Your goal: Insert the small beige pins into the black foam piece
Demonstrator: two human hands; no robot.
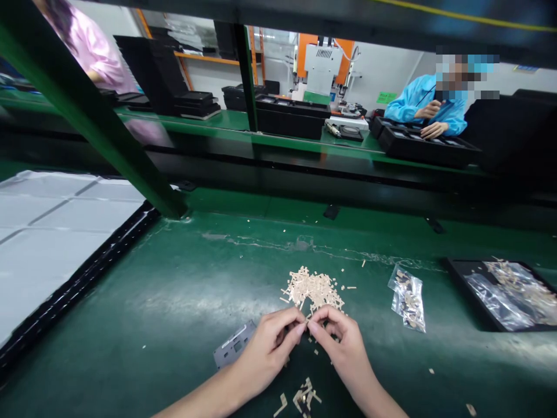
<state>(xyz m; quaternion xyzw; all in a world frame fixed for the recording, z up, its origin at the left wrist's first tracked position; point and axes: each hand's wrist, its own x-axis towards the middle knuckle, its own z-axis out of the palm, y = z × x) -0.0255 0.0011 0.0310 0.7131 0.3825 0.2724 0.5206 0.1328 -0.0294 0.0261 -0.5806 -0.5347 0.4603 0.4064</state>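
Observation:
My left hand [281, 334] and my right hand [337, 337] meet fingertip to fingertip over the green tabletop, both pinched. Between the tips is a tiny beige piece, mostly covered by the fingers. Just beyond them lies a heap of small beige cut pieces [314, 287]. Close to my left wrist rests a flat grey plate with cut-outs [235, 346], partly behind the hand. Nearer to me, between the forearms, is a smaller scatter of beige strips and dark bits [307, 397].
Right of the heap lies a clear plastic bag [408, 297] of small pieces. Farther right is a black tray [472, 296] with bags and beige pieces. A green post [100, 122] and a white-covered surface [65, 232] stand left. Across the bench a person in blue [409, 101] handles a black tray.

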